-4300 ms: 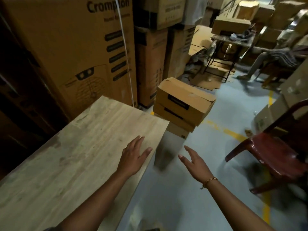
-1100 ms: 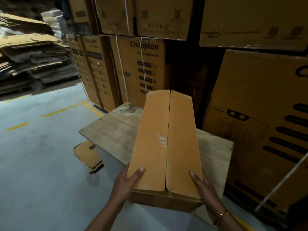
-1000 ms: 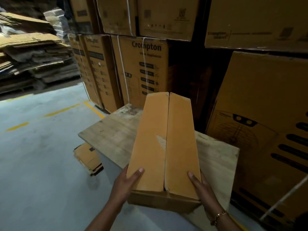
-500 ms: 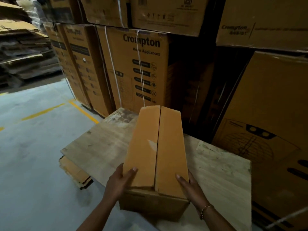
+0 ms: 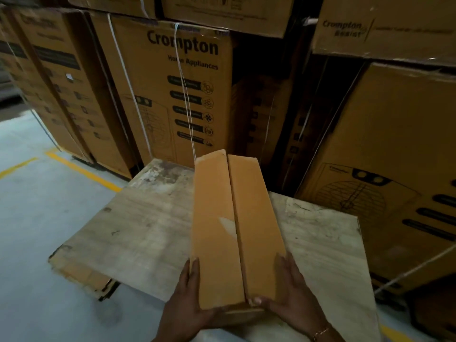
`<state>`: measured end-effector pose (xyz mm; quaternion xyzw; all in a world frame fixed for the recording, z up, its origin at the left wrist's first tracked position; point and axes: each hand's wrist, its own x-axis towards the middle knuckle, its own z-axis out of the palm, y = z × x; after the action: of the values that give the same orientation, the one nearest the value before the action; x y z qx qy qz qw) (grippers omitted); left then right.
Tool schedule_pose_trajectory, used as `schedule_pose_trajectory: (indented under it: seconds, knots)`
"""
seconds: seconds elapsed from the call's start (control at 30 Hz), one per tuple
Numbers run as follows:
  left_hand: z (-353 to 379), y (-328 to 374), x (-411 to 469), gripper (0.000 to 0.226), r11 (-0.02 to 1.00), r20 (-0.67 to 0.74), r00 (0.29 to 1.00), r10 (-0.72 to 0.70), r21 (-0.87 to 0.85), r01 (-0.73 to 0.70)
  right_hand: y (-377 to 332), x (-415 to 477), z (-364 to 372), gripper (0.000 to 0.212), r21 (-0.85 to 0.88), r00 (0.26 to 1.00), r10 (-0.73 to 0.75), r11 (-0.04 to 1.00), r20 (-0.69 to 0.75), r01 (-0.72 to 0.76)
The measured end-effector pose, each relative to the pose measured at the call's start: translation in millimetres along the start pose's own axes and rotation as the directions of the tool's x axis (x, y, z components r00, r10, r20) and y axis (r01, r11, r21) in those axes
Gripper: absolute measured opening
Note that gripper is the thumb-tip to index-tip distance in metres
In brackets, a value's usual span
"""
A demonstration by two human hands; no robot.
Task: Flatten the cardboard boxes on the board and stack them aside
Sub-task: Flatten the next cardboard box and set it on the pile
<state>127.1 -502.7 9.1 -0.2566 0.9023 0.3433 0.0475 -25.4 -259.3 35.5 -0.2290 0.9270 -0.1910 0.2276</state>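
From the head view, the box [image 5: 234, 230] lies lengthways over the desk [image 5: 138, 230], its near end at the front edge and its top flaps shut along a middle seam. The left hand [image 5: 185, 302] and right hand [image 5: 291, 299] grip that near end, thumbs on top. This looks like the setting-down step. Next the flaps need opening and the box pressing flat. Big cartons [image 5: 172, 95] crowd the far edge. The floor [image 5: 37, 218] opens to the left, where flattened cardboard [image 5: 79, 275] sits by the desk.
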Motion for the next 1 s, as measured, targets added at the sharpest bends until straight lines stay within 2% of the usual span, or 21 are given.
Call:
schedule_pose_trajectory:
  seconds: [0.07, 0.1, 0.17, 0.2, 0.23, 0.3, 0.33, 0.4, 0.43, 0.47, 0.53, 0.6, 0.63, 0.67, 0.73, 0.77, 0.8, 0.87, 0.93, 1.0]
  knots:
    - [3.9, -13.6, -3.0, 0.109, 0.997, -0.078, 0.996, 0.037, -0.065, -0.042, -1.2, -4.3, -0.4, 0.137, -0.094, 0.998, -0.065, 0.994, -0.008, 0.064]
    - [4.0, -14.0, -8.4, 0.097, 0.983, -0.156, 0.988, -0.019, -0.184, -0.011, -0.8, -5.2, -0.4, 0.135, -0.117, 0.994, -0.102, 0.988, -0.025, 0.098]
    - [3.6, -12.3, -20.0, 0.088, 0.854, -0.296, 0.922, -0.251, -0.515, 0.067, 6.1, -7.4, 0.2, 0.118, -0.135, 0.979, -0.165, 0.980, -0.118, 0.149]
    - [3.8, -14.9, -22.6, 0.091, 0.767, -0.313, 0.873, -0.374, -0.634, 0.102, 11.1, -8.9, -0.7, 0.106, -0.118, 0.962, -0.184, 0.980, -0.200, 0.163]
    - [3.5, -15.9, -24.7, 0.093, 0.717, -0.326, 0.821, -0.469, -0.683, 0.139, 15.5, -11.2, -3.5, 0.095, -0.080, 0.938, -0.174, 0.984, -0.300, 0.157]
    - [1.3, -21.8, -28.1, 0.089, 0.632, -0.340, 0.698, -0.630, -0.746, 0.208, 24.8, -19.1, -13.4, 0.081, 0.109, 0.858, -0.003, 0.992, -0.513, 0.069]
    - [-0.3, -25.4, -29.3, 0.099, 0.580, -0.331, 0.629, -0.703, -0.779, 0.238, 29.5, -23.2, -20.1, 0.086, 0.246, 0.808, 0.132, 0.969, -0.574, 0.017]
    - [-1.8, -32.6, -31.2, 0.131, 0.543, -0.323, 0.514, -0.795, -0.756, 0.365, 43.9, -26.3, -31.0, 0.101, 0.398, 0.745, 0.315, 0.915, -0.587, -0.074]
    - [-0.7, -35.6, -31.5, 0.142, 0.580, -0.355, 0.490, -0.796, -0.679, 0.451, 51.5, -26.3, -35.0, 0.108, 0.431, 0.733, 0.381, 0.893, -0.564, -0.132]
    - [0.1, -36.4, -31.6, 0.147, 0.648, -0.408, 0.511, -0.757, -0.567, 0.508, 60.2, -25.1, -37.3, 0.118, 0.467, 0.719, 0.446, 0.864, -0.533, -0.190]
    - [1.4, -34.9, -28.7, 0.133, 0.811, -0.477, 0.658, -0.583, -0.300, 0.501, 77.8, -20.2, -35.0, 0.136, 0.530, 0.696, 0.548, 0.801, -0.464, -0.277]
    - [1.1, -28.2, -24.1, 0.091, 0.926, -0.441, 0.827, -0.349, -0.025, 0.377, 89.9, -16.1, -31.2, 0.142, 0.538, 0.674, 0.599, 0.771, -0.431, -0.341]
    - [3.2, -25.9, -21.8, 0.070, 0.955, -0.408, 0.888, -0.212, 0.107, 0.277, 94.9, -13.9, -27.9, 0.139, 0.463, 0.682, 0.582, 0.800, -0.443, -0.382]
    - [4.9, -23.9, -19.7, 0.058, 0.960, -0.372, 0.924, -0.089, 0.215, 0.179, 97.6, -13.1, -23.5, 0.130, 0.335, 0.713, 0.533, 0.845, -0.457, -0.417]
    - [9.1, -15.1, -15.5, 0.053, 0.945, -0.305, 0.950, 0.069, 0.325, 0.035, 92.3, -13.2, -16.2, 0.092, 0.089, 0.834, 0.377, 0.923, -0.403, -0.374]
    - [11.0, -8.1, -11.1, 0.053, 0.932, -0.273, 0.953, 0.131, 0.363, -0.025, 87.2, -12.7, -11.6, 0.075, 0.085, 0.885, 0.304, 0.952, -0.352, -0.293]
    - [12.9, 0.0, -3.7, 0.056, 0.903, -0.241, 0.950, 0.197, 0.421, -0.081, 80.8, -13.9, -6.0, 0.066, 0.154, 0.926, 0.258, 0.963, -0.277, -0.222]
    - [9.3, 19.9, 13.2, 0.070, 0.873, -0.116, 0.974, 0.193, 0.475, -0.116, 69.9, -18.1, 3.2, 0.058, 0.336, 0.966, 0.229, 0.925, -0.122, -0.177]
    - [1.7, 34.6, 29.8, 0.086, 0.884, 0.001, 0.998, 0.067, 0.464, -0.060, 63.1, -21.8, 7.6, 0.054, 0.466, 0.969, 0.242, 0.864, -0.055, -0.189]
    - [-13.4, 51.5, 44.6, 0.081, 0.884, 0.061, 0.997, -0.046, 0.468, 0.012, 62.4, -25.9, 5.9, 0.054, 0.505, 0.961, 0.274, 0.836, -0.041, -0.216]
